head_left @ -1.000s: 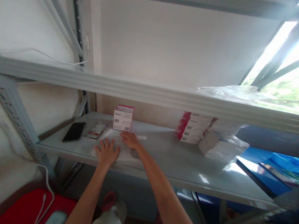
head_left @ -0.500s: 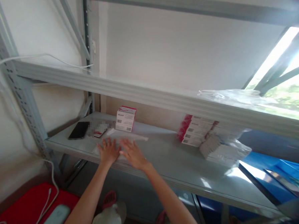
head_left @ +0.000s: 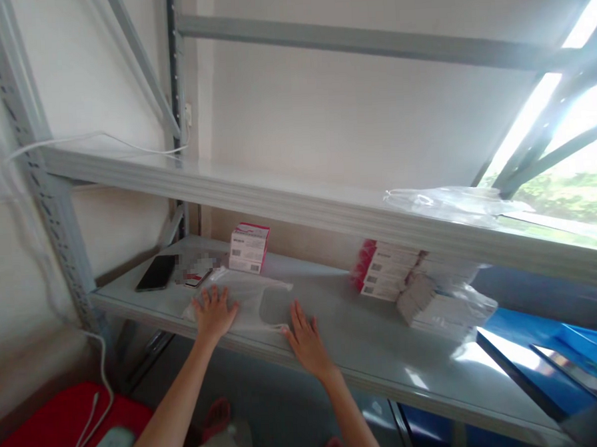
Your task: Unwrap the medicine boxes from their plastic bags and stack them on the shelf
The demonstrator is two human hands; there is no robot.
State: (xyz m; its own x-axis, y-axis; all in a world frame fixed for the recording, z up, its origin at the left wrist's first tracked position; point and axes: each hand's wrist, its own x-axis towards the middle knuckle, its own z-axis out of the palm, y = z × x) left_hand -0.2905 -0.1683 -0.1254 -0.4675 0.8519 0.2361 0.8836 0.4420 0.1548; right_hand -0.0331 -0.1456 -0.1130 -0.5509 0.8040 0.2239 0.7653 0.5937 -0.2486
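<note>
Fingers spread, the left hand (head_left: pixel 215 314) is resting on a translucent plastic bag (head_left: pixel 248 301) lying flat on a grey metal shelf (head_left: pixel 351 324); the right hand (head_left: pixel 307 342), fingers open, is resting by its handle end. A white-and-pink cardboard box (head_left: pixel 248 250) is standing just behind, a black phone (head_left: pixel 155 273) is lying left, a grey metal beam (head_left: pixel 287 207) is partly hiding plastic-wrapped white boxes (head_left: pixel 386 270).
</note>
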